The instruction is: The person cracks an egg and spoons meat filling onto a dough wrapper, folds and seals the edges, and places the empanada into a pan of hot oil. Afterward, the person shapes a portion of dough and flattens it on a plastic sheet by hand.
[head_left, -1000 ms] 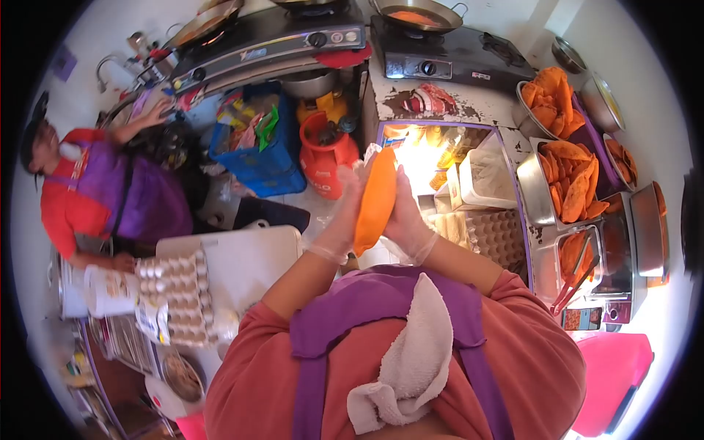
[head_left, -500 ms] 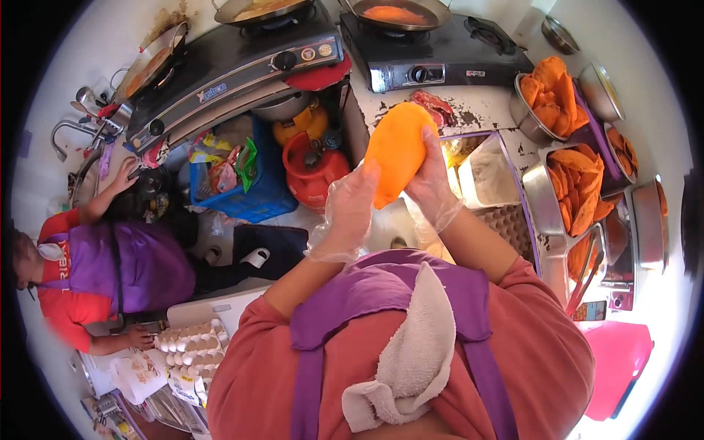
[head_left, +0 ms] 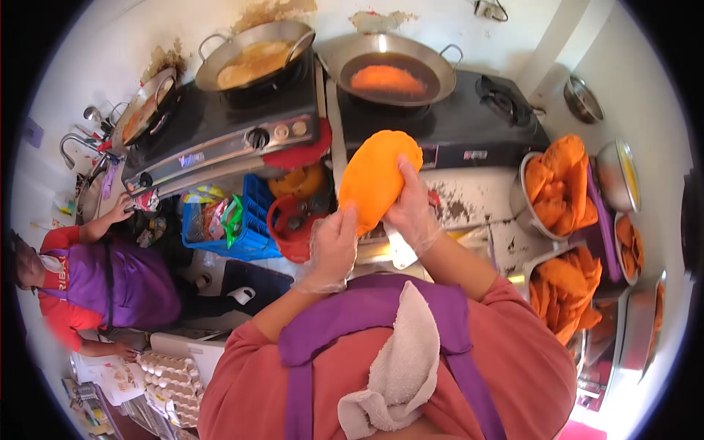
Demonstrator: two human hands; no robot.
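Note:
A flat, oval orange piece of dough point(head_left: 378, 176) is held up between my two hands, both in clear plastic gloves. My left hand point(head_left: 334, 249) grips its lower left edge, and my right hand point(head_left: 412, 209) grips its right side with the thumb on the face. Just beyond it, a wide pan point(head_left: 339, 55) holds dark oil with an orange piece point(head_left: 387, 80) in it. That pan rests on the right-hand stove point(head_left: 469, 110).
Two more pans point(head_left: 253, 62) point(head_left: 147, 110) stand on the left stove point(head_left: 213, 121). Bowls and trays of orange pieces point(head_left: 561, 183) line the right side. A co-worker in a purple apron point(head_left: 139, 282) is at left, near egg trays point(head_left: 172, 381). A blue crate point(head_left: 257, 209) sits below the stove.
The view has shifted toward the stoves, bringing the pans more fully into sight. The dough, edge-on earlier, now shows its broad face, and both hands still hold it, nearer the oil pan.

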